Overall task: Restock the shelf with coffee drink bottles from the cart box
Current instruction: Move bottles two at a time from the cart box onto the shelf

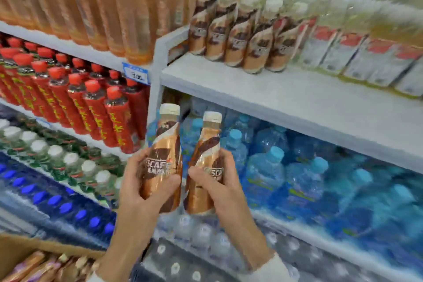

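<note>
I hold two brown-and-gold coffee drink bottles with cream caps upright in front of the shelving. My left hand [139, 181] grips the left coffee bottle [165, 151]; my right hand [223, 181] grips the right coffee bottle [207, 158]. Both bottles are below the white shelf [263, 94], where a row of matching coffee bottles [240, 30] stands at the back left. The front of that shelf is bare. The cardboard cart box [25, 249] sits at the bottom left with several more coffee bottles [41, 268] lying in it.
Orange tea bottles [91, 2] fill the upper left shelf, red-capped bottles [75, 98] the shelf below it. Pale drink bottles with red labels [357, 52] stand right of the coffee row. Blue water bottles [297, 167] sit under the white shelf. A price tag [136, 74] hangs left of the upright.
</note>
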